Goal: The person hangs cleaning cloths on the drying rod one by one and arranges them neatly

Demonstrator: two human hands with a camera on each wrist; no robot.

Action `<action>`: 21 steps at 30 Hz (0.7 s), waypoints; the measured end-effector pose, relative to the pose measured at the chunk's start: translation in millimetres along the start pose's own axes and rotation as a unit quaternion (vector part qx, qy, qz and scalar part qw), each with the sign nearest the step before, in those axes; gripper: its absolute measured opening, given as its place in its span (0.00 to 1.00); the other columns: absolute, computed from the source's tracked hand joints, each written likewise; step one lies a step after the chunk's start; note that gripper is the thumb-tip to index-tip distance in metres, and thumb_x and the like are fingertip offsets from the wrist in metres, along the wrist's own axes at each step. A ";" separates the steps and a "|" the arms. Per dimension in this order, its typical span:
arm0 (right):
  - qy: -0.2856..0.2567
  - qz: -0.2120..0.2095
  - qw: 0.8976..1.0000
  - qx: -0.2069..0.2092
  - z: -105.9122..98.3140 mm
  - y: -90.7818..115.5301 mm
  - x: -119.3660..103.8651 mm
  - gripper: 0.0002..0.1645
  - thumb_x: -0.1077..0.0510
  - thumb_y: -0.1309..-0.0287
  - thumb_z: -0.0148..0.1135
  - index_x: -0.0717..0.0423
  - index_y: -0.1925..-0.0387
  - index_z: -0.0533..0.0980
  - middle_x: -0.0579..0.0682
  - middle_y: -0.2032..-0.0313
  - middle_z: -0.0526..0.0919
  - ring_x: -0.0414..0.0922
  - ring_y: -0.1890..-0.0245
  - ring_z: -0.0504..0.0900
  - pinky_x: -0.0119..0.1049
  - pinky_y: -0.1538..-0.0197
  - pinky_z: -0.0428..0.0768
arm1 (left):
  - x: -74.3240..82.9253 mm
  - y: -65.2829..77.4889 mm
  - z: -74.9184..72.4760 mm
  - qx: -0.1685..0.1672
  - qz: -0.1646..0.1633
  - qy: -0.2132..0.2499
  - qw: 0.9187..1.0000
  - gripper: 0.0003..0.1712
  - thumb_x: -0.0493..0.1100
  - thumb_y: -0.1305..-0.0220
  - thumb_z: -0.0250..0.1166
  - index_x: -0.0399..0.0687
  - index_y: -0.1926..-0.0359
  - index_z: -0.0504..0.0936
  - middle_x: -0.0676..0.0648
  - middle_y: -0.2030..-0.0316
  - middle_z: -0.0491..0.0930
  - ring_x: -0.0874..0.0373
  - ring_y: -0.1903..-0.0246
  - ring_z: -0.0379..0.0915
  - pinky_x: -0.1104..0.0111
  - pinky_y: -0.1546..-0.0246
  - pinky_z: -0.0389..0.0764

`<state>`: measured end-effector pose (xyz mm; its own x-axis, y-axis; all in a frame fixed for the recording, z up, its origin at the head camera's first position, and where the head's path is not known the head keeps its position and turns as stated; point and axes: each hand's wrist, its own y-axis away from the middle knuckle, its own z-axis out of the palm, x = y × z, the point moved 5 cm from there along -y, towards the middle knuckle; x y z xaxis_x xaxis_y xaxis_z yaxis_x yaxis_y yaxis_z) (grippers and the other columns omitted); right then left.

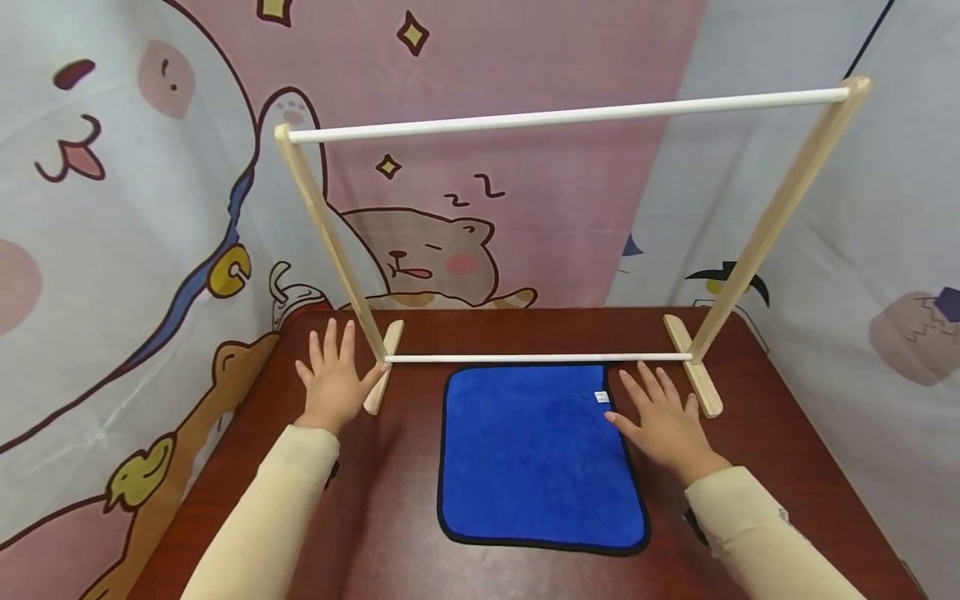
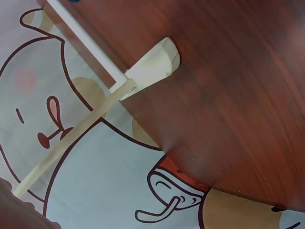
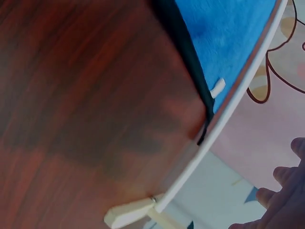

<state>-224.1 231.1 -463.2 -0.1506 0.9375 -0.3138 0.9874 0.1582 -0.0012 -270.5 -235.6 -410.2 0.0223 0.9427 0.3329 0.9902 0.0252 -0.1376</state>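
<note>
My left hand (image 1: 332, 387), fingers spread and holding nothing, is beside the left foot (image 1: 385, 367) of a wooden rack. In the left wrist view only its fingertips (image 2: 19, 212) show, at the lower left corner. My right hand (image 1: 663, 425), also spread and holding nothing, overlaps the right edge of a blue cloth (image 1: 536, 458) in the head view. The cloth lies flat, with black edging and a small white tag (image 1: 602, 397) near its top right corner. Several fingers (image 3: 283, 176) of the right hand show at the right of the right wrist view.
The rack stands at the back of the dark red-brown table (image 1: 405, 508). It has a white top bar (image 1: 562, 116), a thin white lower bar (image 1: 540, 358) and two slanting wooden posts. A cartoon-printed curtain (image 1: 555, 225) surrounds the table at the back and sides.
</note>
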 end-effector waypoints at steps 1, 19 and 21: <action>-0.001 0.000 1.000 -0.002 2.8 -1.0 -0.4 0.50 0.31 0.37 0.51 0.55 0.26 0.51 0.63 0.26 0.43 0.64 0.27 0.38 0.77 0.40 0.36 | 1.0 -1.9 -1.7 0.002 0.001 0.004 1.000 0.55 0.65 0.35 0.57 0.48 0.23 0.36 0.38 0.25 0.30 0.35 0.28 0.19 0.27 0.41 0.34; 0.022 -0.050 0.998 0.007 46.4 -13.8 -22.7 0.44 0.39 0.40 0.60 0.56 0.29 0.61 0.63 0.29 0.57 0.64 0.30 0.52 0.74 0.40 0.55 | 12.3 -43.5 -31.8 0.058 -0.028 0.080 0.995 0.52 0.62 0.33 0.57 0.47 0.23 0.36 0.37 0.25 0.34 0.37 0.27 0.28 0.33 0.36 0.42; 0.017 -0.050 0.999 0.009 51.2 -14.6 -23.7 0.44 0.40 0.40 0.61 0.56 0.30 0.62 0.63 0.30 0.58 0.65 0.30 0.53 0.74 0.40 0.56 | 13.2 -47.9 -35.1 0.062 -0.033 0.101 0.992 0.52 0.61 0.33 0.57 0.47 0.24 0.37 0.36 0.25 0.35 0.37 0.27 0.29 0.33 0.36 0.42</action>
<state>-232.5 190.7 -504.4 -0.2502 0.9274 -0.2780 0.9679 0.2467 -0.0482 -312.8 -236.1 -366.5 -0.0021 0.8521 0.5233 0.9662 0.1366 -0.2185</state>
